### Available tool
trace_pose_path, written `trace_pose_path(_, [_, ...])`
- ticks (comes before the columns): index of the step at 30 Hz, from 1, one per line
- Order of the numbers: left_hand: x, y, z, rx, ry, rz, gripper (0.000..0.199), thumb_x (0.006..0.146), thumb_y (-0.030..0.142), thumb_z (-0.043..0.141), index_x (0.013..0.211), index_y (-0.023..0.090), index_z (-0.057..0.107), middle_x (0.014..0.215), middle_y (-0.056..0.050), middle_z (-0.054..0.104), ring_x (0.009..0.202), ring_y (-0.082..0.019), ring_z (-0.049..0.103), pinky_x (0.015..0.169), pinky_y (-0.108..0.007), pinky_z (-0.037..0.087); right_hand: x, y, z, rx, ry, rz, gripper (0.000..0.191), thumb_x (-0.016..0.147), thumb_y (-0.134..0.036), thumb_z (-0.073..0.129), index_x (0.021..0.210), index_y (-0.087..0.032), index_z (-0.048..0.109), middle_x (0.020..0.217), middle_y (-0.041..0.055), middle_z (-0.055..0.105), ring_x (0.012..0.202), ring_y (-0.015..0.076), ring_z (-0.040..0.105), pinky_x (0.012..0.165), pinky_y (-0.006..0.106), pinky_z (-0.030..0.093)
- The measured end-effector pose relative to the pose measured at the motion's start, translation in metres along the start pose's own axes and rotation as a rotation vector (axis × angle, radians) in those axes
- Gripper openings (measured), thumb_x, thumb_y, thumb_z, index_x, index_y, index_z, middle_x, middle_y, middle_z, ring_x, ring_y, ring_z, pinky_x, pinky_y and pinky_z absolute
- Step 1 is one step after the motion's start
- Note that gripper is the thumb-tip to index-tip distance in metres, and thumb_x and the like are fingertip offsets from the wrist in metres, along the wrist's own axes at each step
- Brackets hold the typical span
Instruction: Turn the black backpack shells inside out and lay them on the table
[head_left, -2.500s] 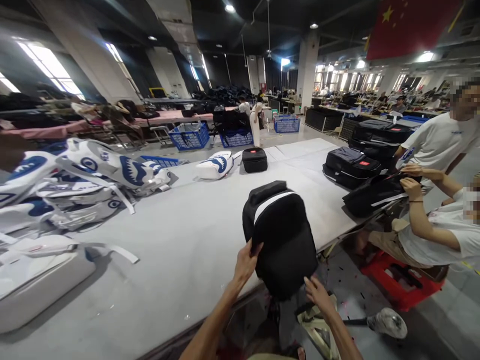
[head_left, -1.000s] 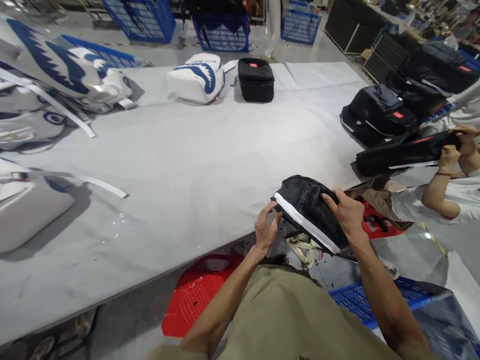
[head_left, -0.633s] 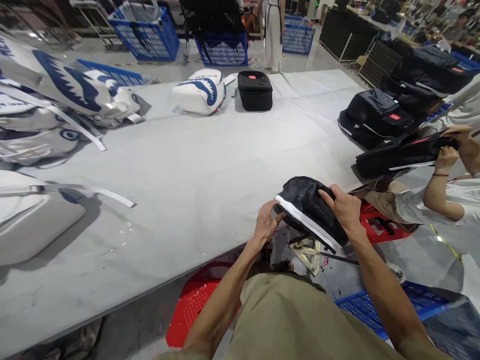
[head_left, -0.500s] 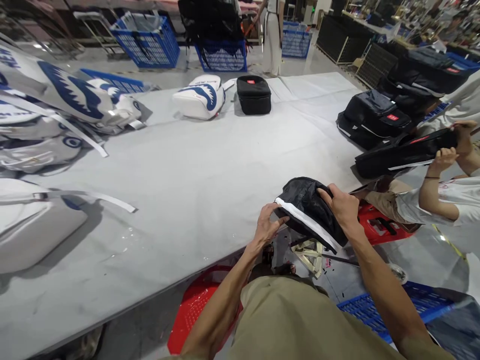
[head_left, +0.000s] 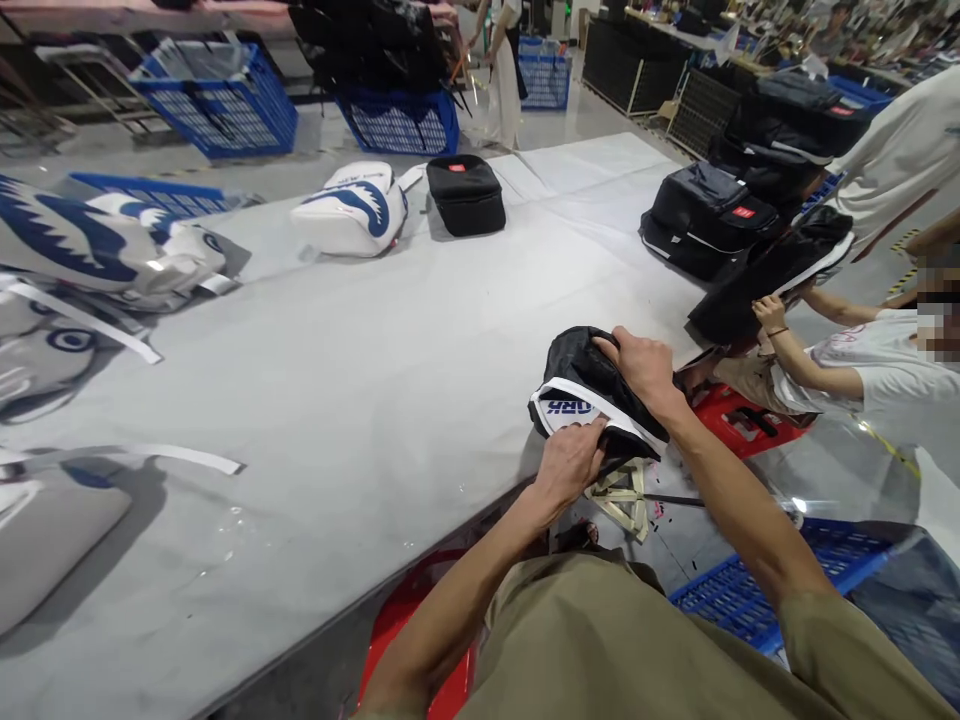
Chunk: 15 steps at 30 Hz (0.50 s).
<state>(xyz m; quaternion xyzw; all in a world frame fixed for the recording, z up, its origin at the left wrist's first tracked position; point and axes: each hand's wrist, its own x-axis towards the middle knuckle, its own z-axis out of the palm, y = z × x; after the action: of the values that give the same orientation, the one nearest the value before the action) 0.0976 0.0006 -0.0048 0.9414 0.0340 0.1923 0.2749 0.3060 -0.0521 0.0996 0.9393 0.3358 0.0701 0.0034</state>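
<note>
A black backpack [head_left: 581,372] with a white band bearing blue letters lies over the near edge of the grey table [head_left: 390,360]. My left hand [head_left: 571,462] pinches the lower edge of the white band. My right hand [head_left: 641,368] grips the top of the same backpack from the right side. Both of my forearms reach out over my khaki-clad lap.
White shark-print backpacks [head_left: 351,207] and a black bag [head_left: 465,194] lie farther back on the table, with more white ones at the left [head_left: 90,250]. Black backpacks [head_left: 705,218] are stacked at the right, where a seated person's hand [head_left: 769,312] holds one. Blue crates [head_left: 214,105] stand behind; a red stool [head_left: 420,640] below.
The backpack came down from upright to lying at the table edge. My left hand shifted under the white band, turning it so blue letters show. The co-worker lifted their bag.
</note>
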Motion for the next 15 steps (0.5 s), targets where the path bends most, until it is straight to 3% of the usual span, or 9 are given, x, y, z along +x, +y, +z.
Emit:
trace_pose_path(2, [-0.016, -0.01, 0.0, 0.095, -0.15, 0.127, 0.065, 0.104, 0.012, 0.052, 0.168, 0.019, 0.05, 0.1, -0.012, 0.078, 0.095, -0.031, 0.074, 0.093, -0.043, 0.059, 0.019, 0.003, 0.0, 0.003, -0.006, -0.004, 0.074, 0.112, -0.077, 0.033, 0.129, -0.019, 0.075, 0.101, 0.0185, 0.084, 0.089, 0.0257, 0.072, 0.075, 0.033, 0.028])
trace_pose_path(5, [-0.061, -0.044, 0.0, 0.215, -0.406, 0.349, 0.07, 0.101, 0.005, 0.045, 0.171, 0.012, 0.046, 0.106, -0.012, 0.079, 0.103, -0.03, 0.074, 0.11, -0.046, 0.055, 0.048, 0.009, 0.003, 0.008, -0.023, -0.015, 0.079, 0.113, -0.076, 0.025, 0.126, -0.019, 0.078, 0.109, 0.0199, 0.085, 0.096, 0.0279, 0.075, 0.077, 0.034, 0.033])
trace_pose_path(9, [-0.104, -0.092, 0.002, 0.306, -0.618, 0.333, 0.065, 0.103, 0.004, 0.036, 0.166, 0.01, 0.052, 0.104, -0.013, 0.08, 0.099, -0.028, 0.075, 0.107, -0.044, 0.058, 0.069, 0.002, 0.012, 0.047, -0.049, -0.076, 0.082, 0.115, -0.074, 0.02, 0.12, -0.019, 0.081, 0.114, 0.0183, 0.085, 0.103, 0.0282, 0.078, 0.079, 0.034, 0.037])
trace_pose_path(12, [-0.097, -0.098, 0.003, 0.336, -0.683, 0.295, 0.065, 0.104, 0.004, 0.032, 0.165, 0.008, 0.053, 0.111, -0.018, 0.083, 0.104, -0.03, 0.077, 0.108, -0.048, 0.059, 0.069, -0.01, 0.014, 0.062, -0.034, -0.101, 0.077, 0.115, -0.072, 0.025, 0.125, -0.018, 0.079, 0.114, 0.0179, 0.085, 0.105, 0.0282, 0.078, 0.081, 0.033, 0.039])
trace_pose_path(15, [-0.062, -0.083, -0.003, 0.32, -0.785, 0.267, 0.056, 0.108, 0.018, 0.046, 0.162, 0.009, 0.058, 0.119, -0.02, 0.084, 0.111, -0.033, 0.079, 0.111, -0.05, 0.057, 0.064, -0.021, 0.012, 0.071, -0.035, -0.124, 0.074, 0.114, -0.073, 0.028, 0.131, -0.019, 0.076, 0.114, 0.0178, 0.085, 0.104, 0.0285, 0.078, 0.083, 0.033, 0.042])
